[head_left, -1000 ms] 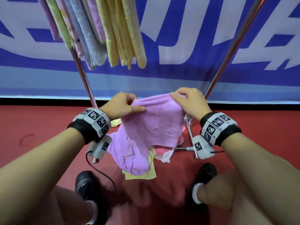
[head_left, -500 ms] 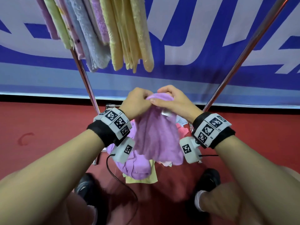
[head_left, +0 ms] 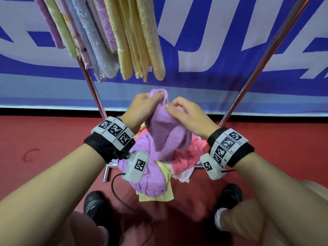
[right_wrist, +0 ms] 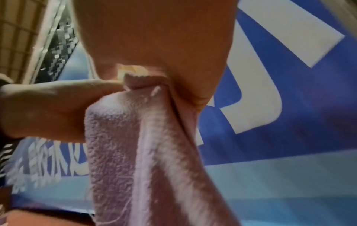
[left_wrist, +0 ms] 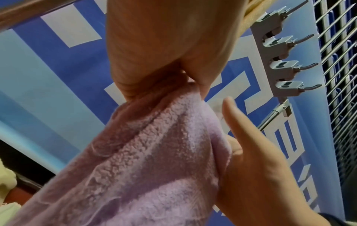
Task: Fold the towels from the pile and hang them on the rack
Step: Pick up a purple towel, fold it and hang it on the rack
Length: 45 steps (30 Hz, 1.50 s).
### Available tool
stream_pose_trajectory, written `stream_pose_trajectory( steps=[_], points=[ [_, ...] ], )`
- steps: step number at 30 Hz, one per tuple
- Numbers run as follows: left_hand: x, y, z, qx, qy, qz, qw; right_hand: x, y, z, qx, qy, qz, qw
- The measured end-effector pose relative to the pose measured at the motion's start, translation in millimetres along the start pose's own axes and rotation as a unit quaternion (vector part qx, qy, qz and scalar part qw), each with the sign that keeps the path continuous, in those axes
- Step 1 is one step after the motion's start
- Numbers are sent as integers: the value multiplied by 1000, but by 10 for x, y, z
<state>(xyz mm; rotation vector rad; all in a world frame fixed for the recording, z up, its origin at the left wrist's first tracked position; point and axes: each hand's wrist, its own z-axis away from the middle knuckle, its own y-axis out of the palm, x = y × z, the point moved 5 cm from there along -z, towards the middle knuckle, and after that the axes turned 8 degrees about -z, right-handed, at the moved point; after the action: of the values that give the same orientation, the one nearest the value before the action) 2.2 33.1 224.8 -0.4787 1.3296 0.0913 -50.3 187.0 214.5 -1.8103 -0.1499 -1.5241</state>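
Both hands have come together since a second ago, doubling my purple towel (head_left: pixel 166 132) lengthwise. My left hand (head_left: pixel 142 107) pinches its top edge and my right hand (head_left: pixel 188 116) pinches beside it, so the corners meet. Below my hands lies the pile (head_left: pixel 179 166) on the floor; above and beyond, folded towels (head_left: pixel 113 41) hang on the rack (head_left: pixel 266 50).

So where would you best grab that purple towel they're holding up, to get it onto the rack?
Probably by its bunched top edge, from above, one hand on each side. The purple towel hangs doubled from there, where the left hand and right hand already pinch it; the lower part dangles loose.
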Motion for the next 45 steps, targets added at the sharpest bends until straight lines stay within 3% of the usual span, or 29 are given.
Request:
stream_pose_trajectory(
  steps=[3, 8, 11, 13, 15, 18, 21, 25, 26, 28, 31, 33, 34, 36, 39, 41, 45],
  points=[
    [14, -120, 14, -16, 19, 19, 1000, 63, 81, 74, 68, -27, 97, 993],
    [196, -317, -102, -69, 7, -2, 998, -51, 15, 20, 37, -19, 47, 998],
    [206, -425, -49, -167, 50, -185, 967, -56, -10, -8, -5, 3, -15, 1000],
    [93, -339, 95, -184, 102, -274, 939, -54, 16, -23, -24, 14, -61, 998],
    [46, -179, 168, -130, 115, -284, 943, -49, 65, -27, -33, 33, -120, 992],
    [137, 55, 182, 3, 104, -260, 960, -97, 143, -53, -34, 89, -218, 971],
    [233, 138, 165, 21, 127, -295, 947, -107, 268, -15, -34, 171, -379, 909],
    [264, 207, 139, 37, 154, -311, 937, -38, 358, 76, 36, 194, -491, 849],
    [244, 206, 143, 33, 176, -335, 925, -31, 353, 94, 48, 191, -477, 856],
    [213, 185, 145, 20, 204, -364, 908, -18, 314, 122, 64, 165, -398, 900],
    [147, 141, 156, 77, 177, -374, 907, -54, 194, 83, -30, 135, -306, 942],
    [72, 73, 144, 136, 131, -274, 943, -140, 68, 31, -113, 134, -273, 946],
    [22, 6, 131, 133, 107, -182, 968, -152, 14, 12, -118, 118, -238, 957],
    [-44, -82, 23, 104, 101, -69, 987, -25, 24, 5, -19, 37, -148, 988],
    [65, 53, -34, 187, 93, -64, 976, 206, 211, 126, 179, -41, -51, 982],
    [191, 167, 26, 250, 61, -72, 964, 176, 175, 121, 193, -48, -7, 980],
    [263, 198, 81, 264, -1, -93, 960, 36, -14, 15, 114, -42, 55, 991]
  ],
)
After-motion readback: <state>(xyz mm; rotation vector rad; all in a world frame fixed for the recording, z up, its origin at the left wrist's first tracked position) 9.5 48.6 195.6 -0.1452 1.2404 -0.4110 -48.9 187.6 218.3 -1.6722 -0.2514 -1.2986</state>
